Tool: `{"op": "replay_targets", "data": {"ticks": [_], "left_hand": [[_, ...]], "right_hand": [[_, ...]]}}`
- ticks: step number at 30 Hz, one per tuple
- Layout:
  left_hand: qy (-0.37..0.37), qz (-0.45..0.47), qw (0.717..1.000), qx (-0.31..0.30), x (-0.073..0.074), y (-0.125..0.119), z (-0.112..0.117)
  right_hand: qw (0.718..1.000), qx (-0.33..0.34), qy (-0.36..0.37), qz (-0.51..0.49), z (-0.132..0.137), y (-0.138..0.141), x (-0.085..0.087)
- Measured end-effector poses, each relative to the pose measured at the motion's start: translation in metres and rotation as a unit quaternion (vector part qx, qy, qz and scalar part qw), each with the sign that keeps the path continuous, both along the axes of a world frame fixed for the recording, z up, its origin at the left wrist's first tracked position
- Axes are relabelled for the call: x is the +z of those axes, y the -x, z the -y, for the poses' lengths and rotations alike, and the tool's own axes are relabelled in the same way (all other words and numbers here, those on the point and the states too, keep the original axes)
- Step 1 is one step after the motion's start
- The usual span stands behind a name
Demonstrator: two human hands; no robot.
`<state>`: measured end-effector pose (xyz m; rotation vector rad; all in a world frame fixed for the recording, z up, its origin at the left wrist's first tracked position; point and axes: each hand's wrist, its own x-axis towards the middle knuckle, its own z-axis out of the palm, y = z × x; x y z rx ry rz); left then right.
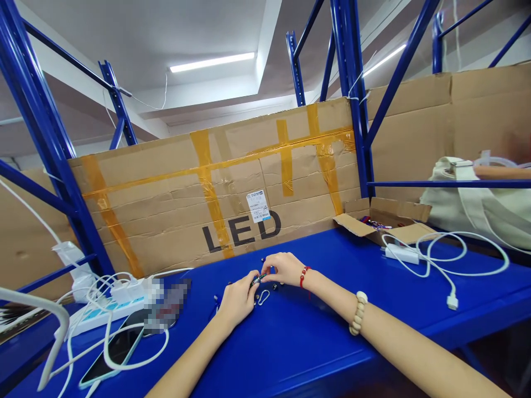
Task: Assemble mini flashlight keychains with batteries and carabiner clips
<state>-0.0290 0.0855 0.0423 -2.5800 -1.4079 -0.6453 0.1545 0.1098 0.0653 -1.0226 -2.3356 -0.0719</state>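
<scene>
My left hand (238, 298) and my right hand (284, 268) meet over the blue table (315, 337), both pinched on a small dark cylindrical part (258, 279) held between their fingertips. A silver carabiner clip (264, 297) lies on the table just below the hands. Several small dark parts (276, 286) are scattered around the hands. My right wrist carries a red bead bracelet and, further up, a pale bead bracelet.
A taped cardboard sheet marked LED (232, 193) stands behind the table. An open cardboard box (384, 221) and a white charger cable (448, 260) lie right. A power strip (103, 307), cables and a phone (114, 351) lie left. A cream bag (468, 204) sits far right.
</scene>
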Motion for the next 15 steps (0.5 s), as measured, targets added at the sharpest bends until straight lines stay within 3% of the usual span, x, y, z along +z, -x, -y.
{"op": "replay_targets", "data": {"ticks": [15], "left_hand": [[-0.013,-0.058,0.998,0.009,0.0012,0.0006,0.0027]], "right_hand": [[1.0,0.003,0.018,0.017,0.0025,0.0028,-0.0035]]}}
